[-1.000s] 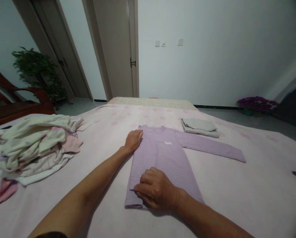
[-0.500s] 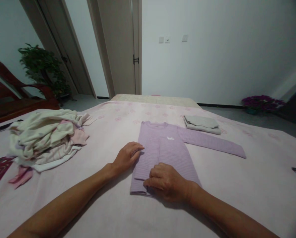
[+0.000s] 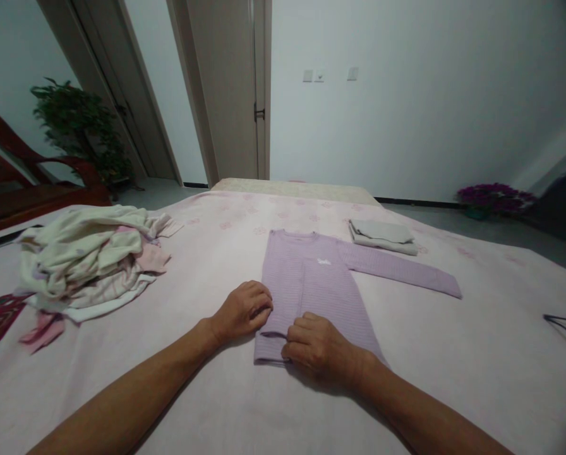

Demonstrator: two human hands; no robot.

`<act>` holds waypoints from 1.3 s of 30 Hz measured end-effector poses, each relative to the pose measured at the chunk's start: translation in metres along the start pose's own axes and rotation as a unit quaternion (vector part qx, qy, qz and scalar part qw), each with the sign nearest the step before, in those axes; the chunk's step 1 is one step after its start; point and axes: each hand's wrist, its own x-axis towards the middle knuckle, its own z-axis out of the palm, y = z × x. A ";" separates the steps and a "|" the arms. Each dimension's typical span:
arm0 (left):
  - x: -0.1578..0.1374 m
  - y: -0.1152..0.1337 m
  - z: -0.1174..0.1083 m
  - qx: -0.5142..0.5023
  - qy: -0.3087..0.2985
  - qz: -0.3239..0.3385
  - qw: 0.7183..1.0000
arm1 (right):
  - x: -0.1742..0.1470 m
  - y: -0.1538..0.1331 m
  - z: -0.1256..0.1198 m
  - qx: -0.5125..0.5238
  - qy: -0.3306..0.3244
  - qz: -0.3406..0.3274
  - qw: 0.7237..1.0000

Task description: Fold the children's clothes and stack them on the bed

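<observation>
A lilac long-sleeved shirt (image 3: 328, 297) with fine ribbing and a small white print lies flat on the pink-patterned cloth. Its left side is folded inward, with that sleeve laid down along the body; the other sleeve stretches out to the right. My left hand (image 3: 245, 309) is at the shirt's left folded edge, its fingers curled and closed on the fabric. Near the bottom hem, my right hand (image 3: 318, 347) is closed in a pinch on the shirt by the folded sleeve's end. Its fingertips are partly hidden.
To the left lies a heap of crumpled clothes (image 3: 93, 259), beside a dark red patterned cloth (image 3: 1, 322). A folded grey garment (image 3: 382, 236) rests behind the outstretched sleeve. Thin black wire (image 3: 565, 325) shows at the right edge. A wooden bench (image 3: 41, 183) stands back left.
My left hand has slid slightly down along the shirt's left edge and its fingers have curled in. The sleeve end and hem beside my right hand have shifted a little. The view has moved slightly.
</observation>
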 end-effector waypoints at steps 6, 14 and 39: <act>-0.002 0.009 -0.007 0.021 -0.058 0.056 0.997 | -0.001 0.002 -0.003 0.056 -0.011 0.006 0.998; -0.002 0.019 -0.013 0.053 -0.155 0.099 0.981 | -0.007 0.011 0.003 0.109 0.090 0.142 0.980; 0.034 0.025 0.026 0.074 -0.114 -0.068 0.988 | -0.032 0.073 -0.014 0.071 0.136 0.329 0.932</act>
